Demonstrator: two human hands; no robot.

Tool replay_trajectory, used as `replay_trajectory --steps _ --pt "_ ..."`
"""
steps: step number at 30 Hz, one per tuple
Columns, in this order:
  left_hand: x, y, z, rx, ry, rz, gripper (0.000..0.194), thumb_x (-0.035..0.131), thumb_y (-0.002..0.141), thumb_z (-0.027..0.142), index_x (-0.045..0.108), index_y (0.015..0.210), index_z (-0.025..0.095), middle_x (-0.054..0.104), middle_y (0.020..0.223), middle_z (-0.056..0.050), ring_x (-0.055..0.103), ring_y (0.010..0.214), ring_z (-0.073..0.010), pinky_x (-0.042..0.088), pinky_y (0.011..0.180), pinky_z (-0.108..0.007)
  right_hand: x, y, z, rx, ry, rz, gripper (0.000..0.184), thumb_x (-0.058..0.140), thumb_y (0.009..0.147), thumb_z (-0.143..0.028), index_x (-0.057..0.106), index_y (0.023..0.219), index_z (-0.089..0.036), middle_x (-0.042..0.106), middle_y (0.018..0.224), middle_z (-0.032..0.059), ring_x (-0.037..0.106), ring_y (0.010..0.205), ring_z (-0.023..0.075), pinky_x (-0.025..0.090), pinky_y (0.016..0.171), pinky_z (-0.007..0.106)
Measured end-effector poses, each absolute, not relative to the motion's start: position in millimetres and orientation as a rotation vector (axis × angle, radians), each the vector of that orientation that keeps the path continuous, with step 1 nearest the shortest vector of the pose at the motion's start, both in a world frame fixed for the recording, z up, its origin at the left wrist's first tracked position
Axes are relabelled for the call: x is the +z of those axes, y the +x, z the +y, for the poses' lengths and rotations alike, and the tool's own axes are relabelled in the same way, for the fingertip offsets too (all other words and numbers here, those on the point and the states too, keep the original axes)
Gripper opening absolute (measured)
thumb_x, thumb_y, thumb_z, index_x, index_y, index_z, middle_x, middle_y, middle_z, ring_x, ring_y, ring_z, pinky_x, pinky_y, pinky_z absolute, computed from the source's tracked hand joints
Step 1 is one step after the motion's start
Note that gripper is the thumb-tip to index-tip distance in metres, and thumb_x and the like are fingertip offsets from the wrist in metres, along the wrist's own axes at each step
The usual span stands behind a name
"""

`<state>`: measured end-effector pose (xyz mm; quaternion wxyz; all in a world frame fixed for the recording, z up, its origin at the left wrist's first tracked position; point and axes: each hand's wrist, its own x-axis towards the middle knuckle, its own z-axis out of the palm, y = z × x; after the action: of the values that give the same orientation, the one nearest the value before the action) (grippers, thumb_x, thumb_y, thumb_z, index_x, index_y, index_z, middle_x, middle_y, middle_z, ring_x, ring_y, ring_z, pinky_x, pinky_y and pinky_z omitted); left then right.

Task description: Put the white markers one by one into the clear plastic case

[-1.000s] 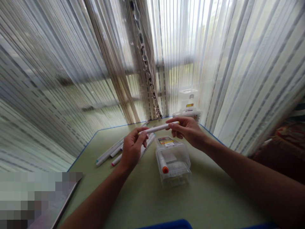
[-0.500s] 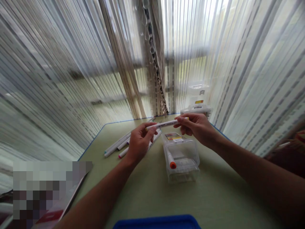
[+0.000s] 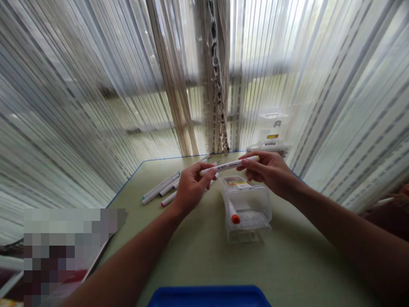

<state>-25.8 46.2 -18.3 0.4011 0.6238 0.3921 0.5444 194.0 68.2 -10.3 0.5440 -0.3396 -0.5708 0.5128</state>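
A white marker [image 3: 228, 165] with yellow ends is held level above the table, between both hands. My left hand [image 3: 194, 185] pinches its left end, and my right hand [image 3: 266, 172] grips it near the right end. Below and just right of the marker stands a clear plastic case [image 3: 247, 204] with its near end open. Inside it, along the left wall, lies a marker with an orange end [image 3: 235, 218]. Several white markers [image 3: 161, 187] lie on the table left of and behind my left hand, which partly hides them.
A blue tray-like object [image 3: 209, 296] is at the near edge of the green table [image 3: 191, 256]. Another clear plastic container [image 3: 270, 145] stands at the far right. String curtains [image 3: 128, 85] hang behind the table. A blurred-out flat item [image 3: 73, 256] is at left.
The view has shifted slightly, so the scene sits a little further right. The held marker now shows more of its yellow right end beyond my right fingers. Both hands still hold it.
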Motion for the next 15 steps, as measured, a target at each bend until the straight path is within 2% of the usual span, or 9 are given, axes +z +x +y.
replay_trajectory --steps 6,15 --pt "-16.1 -26.2 46.2 1.405 1.512 0.956 0.025 0.070 0.083 0.029 0.072 0.097 0.009 0.068 0.069 -0.003 0.052 0.051 -0.0080 0.041 0.052 -0.022 -11.3 196.4 67.8 1.247 -0.833 -1.337 0.030 0.085 0.071 -0.040 0.076 0.084 -0.015 0.077 0.076 0.0084 0.056 0.044 0.0086 0.030 0.038 0.020" --pt "-18.4 -26.9 48.3 1.414 1.441 0.873 0.022 0.063 0.086 0.027 0.072 0.097 0.009 0.068 0.072 -0.004 0.055 0.053 -0.0089 0.044 0.054 -0.023 -11.5 196.4 67.8 1.240 -0.860 -1.311 0.032 0.088 0.068 -0.039 0.078 0.089 -0.017 0.076 0.073 0.0073 0.054 0.043 0.0079 0.034 0.039 0.020"
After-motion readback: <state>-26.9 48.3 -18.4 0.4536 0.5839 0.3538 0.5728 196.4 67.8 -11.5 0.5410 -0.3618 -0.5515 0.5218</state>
